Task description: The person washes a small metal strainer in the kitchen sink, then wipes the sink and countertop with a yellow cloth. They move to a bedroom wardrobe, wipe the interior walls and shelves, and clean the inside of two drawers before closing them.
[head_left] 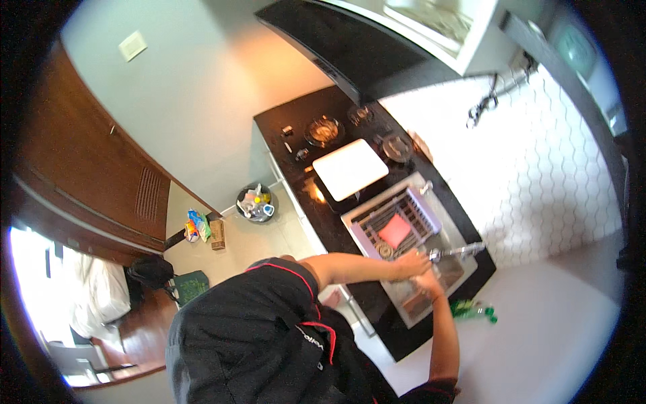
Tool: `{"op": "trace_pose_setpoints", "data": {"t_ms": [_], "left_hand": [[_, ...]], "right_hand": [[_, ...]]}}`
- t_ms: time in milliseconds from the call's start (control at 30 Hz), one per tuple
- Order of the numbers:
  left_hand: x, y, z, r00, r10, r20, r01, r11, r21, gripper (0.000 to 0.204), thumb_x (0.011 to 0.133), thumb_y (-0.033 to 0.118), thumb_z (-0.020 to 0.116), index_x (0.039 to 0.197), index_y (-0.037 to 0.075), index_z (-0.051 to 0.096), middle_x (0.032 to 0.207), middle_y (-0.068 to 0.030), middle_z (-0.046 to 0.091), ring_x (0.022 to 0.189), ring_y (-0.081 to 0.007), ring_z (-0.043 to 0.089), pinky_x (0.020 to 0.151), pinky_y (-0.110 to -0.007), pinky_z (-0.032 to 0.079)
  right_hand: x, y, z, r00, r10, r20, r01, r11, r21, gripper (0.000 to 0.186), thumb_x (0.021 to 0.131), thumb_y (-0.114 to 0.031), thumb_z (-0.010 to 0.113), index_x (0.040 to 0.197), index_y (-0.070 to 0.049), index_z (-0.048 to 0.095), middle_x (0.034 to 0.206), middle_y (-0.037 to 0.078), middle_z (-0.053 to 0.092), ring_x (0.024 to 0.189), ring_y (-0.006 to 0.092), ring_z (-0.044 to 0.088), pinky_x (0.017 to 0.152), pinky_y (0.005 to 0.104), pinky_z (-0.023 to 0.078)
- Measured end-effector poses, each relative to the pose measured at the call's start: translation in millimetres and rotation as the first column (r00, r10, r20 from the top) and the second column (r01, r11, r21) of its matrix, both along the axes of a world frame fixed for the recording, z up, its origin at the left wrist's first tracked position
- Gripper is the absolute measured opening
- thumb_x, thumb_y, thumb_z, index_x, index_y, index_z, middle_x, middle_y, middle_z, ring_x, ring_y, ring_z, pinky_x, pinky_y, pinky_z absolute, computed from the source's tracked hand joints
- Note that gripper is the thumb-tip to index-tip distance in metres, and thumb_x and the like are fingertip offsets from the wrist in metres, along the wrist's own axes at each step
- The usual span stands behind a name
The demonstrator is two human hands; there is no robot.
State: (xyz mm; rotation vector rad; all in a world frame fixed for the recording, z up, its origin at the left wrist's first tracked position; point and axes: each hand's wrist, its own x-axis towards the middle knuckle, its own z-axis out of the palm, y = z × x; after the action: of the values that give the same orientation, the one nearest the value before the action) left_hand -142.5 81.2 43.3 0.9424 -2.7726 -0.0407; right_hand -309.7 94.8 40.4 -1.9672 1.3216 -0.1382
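Over the metal sink [412, 311], my left hand [410, 262] and my right hand [428, 283] meet just below the chrome faucet [457, 252]. They touch or overlap each other. Their fingers are too small and blurred to make out, and anything between them is hidden. Left of my hands, a purple dish rack [363, 241] sits across the sink, with a pink cloth or sponge [395, 231] in it. A round, coiled-looking item [385, 250] lies at the rack's near edge, close to my left hand.
A white board [350, 170] lies on the dark counter [323, 232] beside the rack. Beyond it are a stove burner [324, 131] and a glass lid or dish [397, 148]. A green bottle [473, 310] is right of the sink. A filled trash bin [256, 202] stands on the floor.
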Motion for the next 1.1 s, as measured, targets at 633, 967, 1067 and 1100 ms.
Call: {"op": "trace_pose_setpoints", "data": {"t_ms": [633,967,1067,1100], "left_hand": [[-11,4,-56,0.826,0.542,-0.154,0.079,0.160,0.984,0.018,0.087,0.019,0.063,0.082,0.002,0.066,0.065,-0.0119,0.061,0.048,-0.0259,0.056,0.039,-0.041,0.038],[-3,-24,-11,0.944,0.276,-0.180,0.034,0.460,0.887,0.043,0.086,0.023,0.071,0.125,0.011,0.058,0.097,-0.0116,0.070,0.081,-0.0257,0.069,0.068,-0.040,0.055],[15,-20,25,0.895,0.195,-0.401,0.261,0.500,0.826,0.049,0.084,0.024,0.073,0.126,0.005,0.057,0.108,-0.0169,0.070,0.106,-0.0298,0.067,0.092,-0.042,0.052],[25,-21,35,0.879,0.207,-0.429,0.280,0.503,0.818,0.051,0.083,0.024,0.074,0.127,0.005,0.057,0.109,-0.0179,0.070,0.107,-0.0304,0.067,0.092,-0.041,0.052]], "right_hand": [[25,11,18,0.856,-0.104,-0.507,-0.195,0.843,-0.501,0.029,0.090,-0.022,0.057,0.078,-0.002,0.075,0.075,0.024,0.071,0.072,0.0425,0.072,0.068,0.0522,0.059],[15,7,34,0.854,-0.326,-0.405,0.065,0.840,-0.539,0.013,0.082,-0.019,0.073,0.094,-0.015,0.068,0.083,0.016,0.072,0.079,0.0398,0.071,0.070,0.0526,0.056],[16,24,45,0.842,-0.532,-0.094,0.445,0.781,-0.439,0.031,0.075,-0.015,0.081,0.100,-0.012,0.064,0.094,0.018,0.072,0.095,0.0393,0.069,0.081,0.0507,0.054],[17,30,50,0.820,-0.560,0.117,0.570,0.781,-0.254,0.047,0.069,-0.012,0.087,0.109,-0.010,0.061,0.106,0.019,0.069,0.106,0.0385,0.065,0.088,0.0466,0.052]]}}
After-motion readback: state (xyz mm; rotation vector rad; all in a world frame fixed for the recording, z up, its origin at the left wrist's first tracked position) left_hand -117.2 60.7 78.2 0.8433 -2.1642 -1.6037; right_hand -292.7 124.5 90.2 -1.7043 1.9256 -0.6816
